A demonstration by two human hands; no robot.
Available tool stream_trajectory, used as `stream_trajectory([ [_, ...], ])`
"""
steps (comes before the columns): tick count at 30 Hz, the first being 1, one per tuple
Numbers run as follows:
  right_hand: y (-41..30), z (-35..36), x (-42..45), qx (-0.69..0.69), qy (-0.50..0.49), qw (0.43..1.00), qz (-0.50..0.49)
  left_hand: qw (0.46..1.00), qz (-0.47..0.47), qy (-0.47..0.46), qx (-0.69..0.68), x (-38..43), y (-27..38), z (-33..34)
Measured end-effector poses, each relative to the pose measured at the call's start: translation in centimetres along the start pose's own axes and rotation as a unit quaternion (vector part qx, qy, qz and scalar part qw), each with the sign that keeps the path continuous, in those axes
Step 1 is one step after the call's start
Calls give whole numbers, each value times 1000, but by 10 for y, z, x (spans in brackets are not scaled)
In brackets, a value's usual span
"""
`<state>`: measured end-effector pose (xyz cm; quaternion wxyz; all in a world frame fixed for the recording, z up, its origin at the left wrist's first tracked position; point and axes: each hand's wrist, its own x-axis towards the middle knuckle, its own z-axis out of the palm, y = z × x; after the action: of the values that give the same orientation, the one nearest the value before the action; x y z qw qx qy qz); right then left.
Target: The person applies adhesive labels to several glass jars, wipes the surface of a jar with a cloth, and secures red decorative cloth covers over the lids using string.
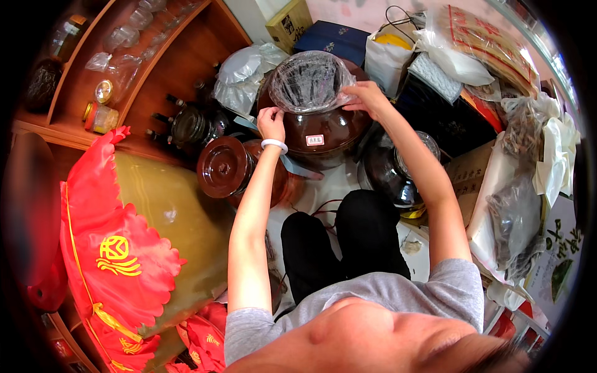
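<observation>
A large brown glazed jar with a small label stands on the floor before me. Clear plastic film covers its wide top, with a dark surface showing beneath. My left hand, with a white bangle at the wrist, is at the lower left edge of the film, its fingertips close together. Whether they pinch the film is hard to tell. My right hand holds the film's right edge between thumb and fingers. Left of the large jar is a smaller brown jar with a round lid.
Dark glass jars stand at the right, near my knees. A wooden shelf with glassware is at the left, above a red cloth with yellow fringe. Behind the large jar is a blue box. Bags and cartons crowd the right side.
</observation>
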<state>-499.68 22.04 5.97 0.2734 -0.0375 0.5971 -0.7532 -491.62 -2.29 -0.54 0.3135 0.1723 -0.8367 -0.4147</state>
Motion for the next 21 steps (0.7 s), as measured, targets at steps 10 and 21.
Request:
stream_trajectory([
  [10, 38, 11, -7, 46, 9, 998, -32, 882, -281, -224, -304, 33, 10, -39],
  [21, -49, 29, 48, 155, 2, 985, -70, 660, -436, -218, -572, 105, 21, -53],
])
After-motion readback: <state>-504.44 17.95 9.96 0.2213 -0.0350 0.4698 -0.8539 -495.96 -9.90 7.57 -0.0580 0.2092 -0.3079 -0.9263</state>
